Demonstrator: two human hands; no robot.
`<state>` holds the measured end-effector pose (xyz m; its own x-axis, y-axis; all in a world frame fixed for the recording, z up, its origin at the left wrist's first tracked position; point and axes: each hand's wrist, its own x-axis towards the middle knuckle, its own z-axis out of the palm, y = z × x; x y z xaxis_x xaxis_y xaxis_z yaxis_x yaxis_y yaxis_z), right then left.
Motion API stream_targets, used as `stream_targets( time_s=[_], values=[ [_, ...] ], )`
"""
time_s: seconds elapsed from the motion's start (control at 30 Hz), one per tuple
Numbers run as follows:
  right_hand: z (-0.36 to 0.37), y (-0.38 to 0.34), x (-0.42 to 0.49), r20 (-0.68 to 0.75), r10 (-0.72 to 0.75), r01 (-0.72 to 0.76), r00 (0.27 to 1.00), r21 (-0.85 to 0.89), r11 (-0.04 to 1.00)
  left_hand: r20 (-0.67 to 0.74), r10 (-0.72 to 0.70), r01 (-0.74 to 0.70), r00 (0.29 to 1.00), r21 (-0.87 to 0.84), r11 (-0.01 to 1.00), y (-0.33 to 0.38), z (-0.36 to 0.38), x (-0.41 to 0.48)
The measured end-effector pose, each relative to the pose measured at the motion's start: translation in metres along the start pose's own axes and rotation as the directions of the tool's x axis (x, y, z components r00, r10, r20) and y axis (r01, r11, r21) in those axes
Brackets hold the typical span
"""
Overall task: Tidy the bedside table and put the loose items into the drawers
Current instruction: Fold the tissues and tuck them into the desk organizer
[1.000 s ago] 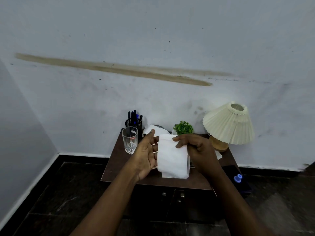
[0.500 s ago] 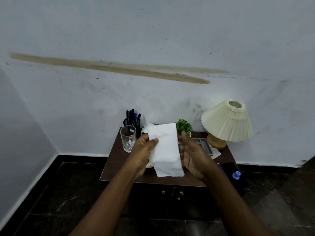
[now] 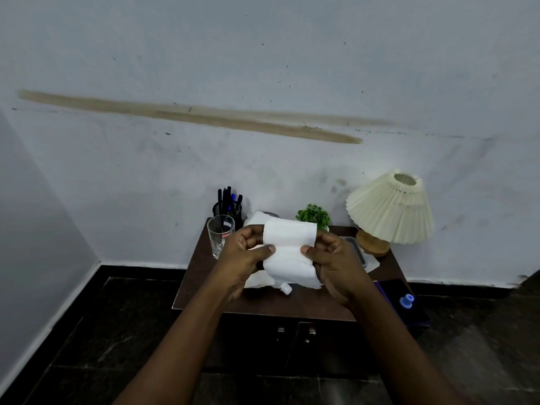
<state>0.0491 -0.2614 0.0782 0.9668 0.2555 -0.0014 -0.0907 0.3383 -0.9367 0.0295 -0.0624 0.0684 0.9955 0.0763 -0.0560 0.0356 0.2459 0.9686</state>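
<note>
head view, looking down at a white tissue [image 3: 289,252] held up just above the bedside table [image 3: 195,279]. pinched on one edge by the left hand [image 3: 244,260], thumb on the front and fingers curled behind, and gripped the same way on the other edge by the right hand [image 3: 334,266]. looks like mid-fold, so probably best to bring the top edge down square onto the ragged bottom edge, keep both thumbs pressing the crease, and not yank, being thin and easy to tear. then needs one hand freed to pull open the drawers [image 3: 263,337], seemingly closed below the tabletop. plenty around to bump: glass [image 3: 220,238] just beside the left hand, pen holder [image 3: 229,207] behind it, small plant [image 3: 313,214] behind the tissue, lamp [image 3: 391,209] off to the right. also more crumpled tissue [image 3: 257,283] and a small white bit [image 3: 286,288] lying on the table under the hands, not yet put away. can't tell what the white bit is.
</note>
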Motion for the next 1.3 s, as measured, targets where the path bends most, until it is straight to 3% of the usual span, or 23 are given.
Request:
stream_targets(
  time_s=[0.17, 0.33, 0.43, 0.53, 0.63, 0.7, 0.77, 0.9, 1.0, 1.07, 1.17, 1.3],
  values=[
    [-0.004, -0.011, -0.005, 0.137, -0.170, 0.196, 0.976, -0.211, 0.958, 0.017, 0.057, -0.057, 0.998, 0.000, 0.998, 0.005, -0.003, 0.000],
    [-0.014, -0.010, -0.002, 0.163, -0.245, 0.287, 0.956, -0.328, 0.900, 0.032, -0.213, 0.215, 0.977, -0.148, 0.965, 0.006, 0.001, -0.001],
    [-0.014, -0.009, -0.001, 0.123, -0.245, 0.273, 0.962, -0.341, 0.900, 0.116, -0.234, 0.244, 0.965, -0.082, 0.966, 0.003, 0.002, -0.003],
    [-0.010, -0.006, 0.000, 0.029, -0.159, 0.162, 0.987, -0.111, 0.981, 0.089, -0.170, 0.172, 0.982, -0.022, 0.985, -0.002, 0.003, -0.003],
    [-0.006, -0.007, -0.001, 0.041, 0.100, -0.106, 0.994, 0.187, 0.977, 0.034, -0.090, 0.089, 0.995, 0.004, 0.996, -0.003, 0.005, -0.002],
    [-0.005, -0.008, -0.003, 0.127, 0.234, -0.252, 0.964, 0.151, 0.956, 0.000, -0.043, 0.043, 0.999, 0.016, 0.999, -0.003, 0.004, -0.001],
    [-0.002, -0.006, -0.005, 0.158, 0.270, -0.286, 0.950, 0.086, 0.954, -0.025, 0.006, -0.005, 1.000, 0.039, 0.999, -0.003, 0.004, -0.001],
    [0.000, 0.001, -0.001, 0.003, 0.201, -0.201, 0.979, 0.040, 0.979, -0.035, 0.022, -0.020, 0.999, 0.048, 0.999, -0.003, 0.002, -0.001],
    [-0.004, 0.003, 0.002, -0.081, 0.095, -0.096, 0.992, -0.019, 0.995, -0.035, -0.059, 0.057, 0.998, -0.077, 0.995, 0.000, 0.002, 0.001],
    [-0.007, 0.003, 0.002, -0.072, 0.012, -0.018, 0.997, -0.084, 0.996, -0.043, -0.148, 0.138, 0.988, -0.176, 0.975, 0.003, 0.004, 0.001],
    [-0.010, 0.000, 0.001, -0.010, -0.117, 0.111, 0.993, -0.255, 0.961, 0.011, -0.279, 0.277, 0.960, -0.178, 0.944, 0.005, 0.006, -0.001],
    [-0.011, -0.003, 0.001, 0.072, -0.199, 0.211, 0.977, -0.320, 0.923, 0.117, -0.288, 0.303, 0.950, -0.135, 0.944, 0.004, 0.008, -0.007]
  ],
)
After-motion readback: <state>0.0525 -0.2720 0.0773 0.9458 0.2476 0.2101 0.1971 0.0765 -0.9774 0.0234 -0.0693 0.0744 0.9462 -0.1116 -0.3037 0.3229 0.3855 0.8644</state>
